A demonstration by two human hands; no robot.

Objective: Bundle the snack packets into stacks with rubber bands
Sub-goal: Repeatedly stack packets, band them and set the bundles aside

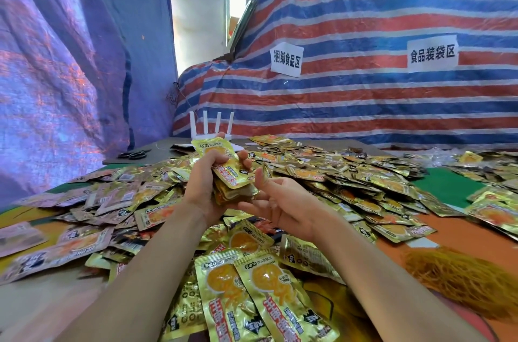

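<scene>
Head view: left hand [204, 187] at centre, fingers and thumb curled round a stack of packets [229, 173], held tilted above the table [448, 187]. Right hand [283, 208] sits just beside it at 4 o'clock, palm up, fingers relaxed and spread, gripping nothing; contact with the stack's lower end is unclear. No band on the stack as far as I can see. Rubber bands [462, 280] lie in a heap at 4 o'clock, well apart from both hands. Loose packets [364, 173] cover the table from 9 through 3 o'clock; no finished bundle can be made out. Router [211, 124] and scissors [134, 155] sit at 11 o'clock. Judgement: early stage, stack gathered, banding not yet done, most packets left.
</scene>
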